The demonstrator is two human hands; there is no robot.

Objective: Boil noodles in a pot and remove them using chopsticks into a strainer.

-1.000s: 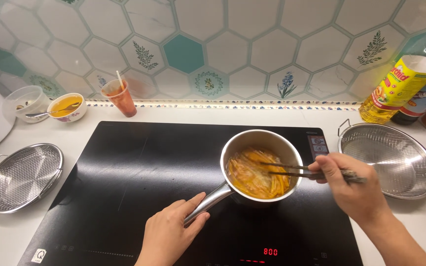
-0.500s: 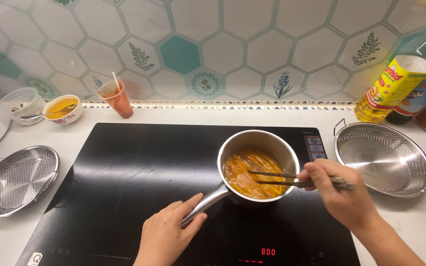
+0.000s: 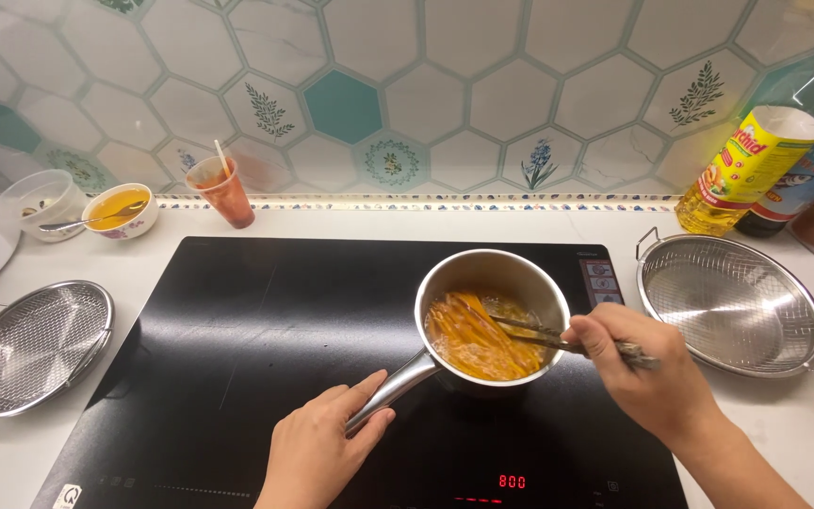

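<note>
A steel saucepan (image 3: 504, 273) sits on the black induction cooktop (image 3: 237, 349), holding orange strips in orange liquid (image 3: 478, 339). My left hand (image 3: 317, 452) grips the saucepan's long handle (image 3: 393, 386) at the front. My right hand (image 3: 647, 363) holds a pair of dark chopsticks (image 3: 539, 332), whose tips dip into the food from the right. The cooktop's red display (image 3: 511, 482) is lit near the front edge.
A steel colander (image 3: 737, 306) stands right of the cooktop, a mesh strainer (image 3: 30, 344) on the left. At the back left are a small bowl of orange sauce (image 3: 120, 209), a clear bowl (image 3: 44, 200) and a reddish cup (image 3: 223, 191). Oil bottles (image 3: 751, 170) stand back right.
The chopsticks have shifted slightly inside the saucepan, stirring the strips. My left hand stays on the handle. The view has tilted a little.
</note>
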